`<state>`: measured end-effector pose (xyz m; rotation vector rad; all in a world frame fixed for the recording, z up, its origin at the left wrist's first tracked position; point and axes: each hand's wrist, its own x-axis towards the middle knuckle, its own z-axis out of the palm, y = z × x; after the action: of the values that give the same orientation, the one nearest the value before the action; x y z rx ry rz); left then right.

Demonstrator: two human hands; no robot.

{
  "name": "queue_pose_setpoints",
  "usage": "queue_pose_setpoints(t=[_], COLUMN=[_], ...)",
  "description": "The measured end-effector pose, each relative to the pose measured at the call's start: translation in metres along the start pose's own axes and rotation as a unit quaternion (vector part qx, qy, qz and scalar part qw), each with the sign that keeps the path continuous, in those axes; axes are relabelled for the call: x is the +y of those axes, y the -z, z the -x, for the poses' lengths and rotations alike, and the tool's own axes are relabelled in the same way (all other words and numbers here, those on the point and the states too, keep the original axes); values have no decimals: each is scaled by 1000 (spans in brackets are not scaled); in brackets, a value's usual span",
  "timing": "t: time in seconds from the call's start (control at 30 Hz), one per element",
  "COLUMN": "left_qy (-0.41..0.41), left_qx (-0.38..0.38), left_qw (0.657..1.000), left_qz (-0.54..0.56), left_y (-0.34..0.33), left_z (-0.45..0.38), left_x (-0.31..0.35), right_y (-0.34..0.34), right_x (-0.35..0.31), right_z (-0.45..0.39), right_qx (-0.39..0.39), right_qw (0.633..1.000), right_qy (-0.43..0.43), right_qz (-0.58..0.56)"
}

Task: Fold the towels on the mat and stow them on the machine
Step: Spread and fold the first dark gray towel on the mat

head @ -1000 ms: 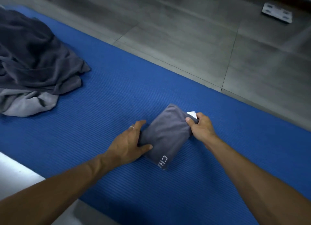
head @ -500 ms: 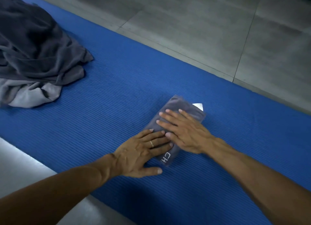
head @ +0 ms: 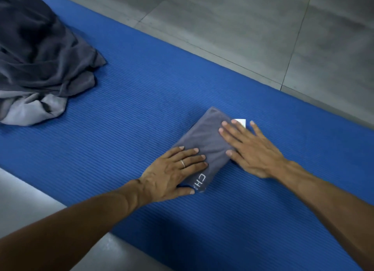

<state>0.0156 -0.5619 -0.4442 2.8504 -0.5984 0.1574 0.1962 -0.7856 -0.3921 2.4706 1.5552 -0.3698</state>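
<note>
A small grey towel (head: 208,137), folded into a narrow rectangle with white letters at its near end and a white tag at its far right corner, lies on the blue ribbed mat (head: 125,117). My left hand (head: 172,173) rests flat on the towel's near left part, fingers straight, a ring on one finger. My right hand (head: 249,147) lies flat across the towel's right edge, fingers spread, partly on the mat. A heap of unfolded dark grey and light grey towels (head: 38,64) sits at the mat's far left. The machine is out of view.
Grey floor tiles (head: 242,27) run beyond the mat's far edge. A pale grey strip of floor (head: 24,202) shows at the near left, along the mat's near edge. Bare mat stretches between the heap and the folded towel.
One second ago both hands gripped the towel's sides. They now lie flat on it, and since half a second ago the right hand has slid from the middle toward the right edge.
</note>
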Motion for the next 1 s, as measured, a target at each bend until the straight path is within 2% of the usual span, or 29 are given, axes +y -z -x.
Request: queue_pose_setpoints(t=[0.07,0.13,0.2,0.27,0.33,0.4,0.43,0.5,0.53,0.63,0.8,0.87,1.0], left_qy=[7,24,67,140,192,221,239,279,289,302,426,450,451], left_qx=[18,36,57,46,3,-4,9,48,67,101,175,161,61], left_qw=[1000,997,978,921,856,804,777,724,709,705,760,783,836], left_qz=[15,65,189,360,479,552,583,629,640,634,459,399,307], left_y=[2,10,30,56,76,87,91,96,99,110,103,96,104], left_z=[-4,-9,-12,-15,-19,-19,-18,-13,-10,-1,10,19,35], left_x=[1,0,0,-3,-13,-27,-33,-46,-53,-66,-66,-56,-23], right_y=[10,21,25,21,20,29,39,65,77,109,111,107,109], right_x=[6,-6,-26,-36,-40,-43,-46,-49,-51,-54,-77,-86,-109], right_z=[0,2,10,13,2,-18,-29,-44,-48,-55,-55,-48,-21], right_qx=[-1,39,32,6,61,158,181,167,146,106,101,114,126], right_qw=[999,999,996,994,991,975,969,969,973,978,979,974,959], right_qy=[-31,-14,25,32,18,10,15,21,19,-1,-57,-84,-144], right_qz=[21,-8,-74,-103,-118,-155,-170,-183,-180,-179,-170,-176,-211])
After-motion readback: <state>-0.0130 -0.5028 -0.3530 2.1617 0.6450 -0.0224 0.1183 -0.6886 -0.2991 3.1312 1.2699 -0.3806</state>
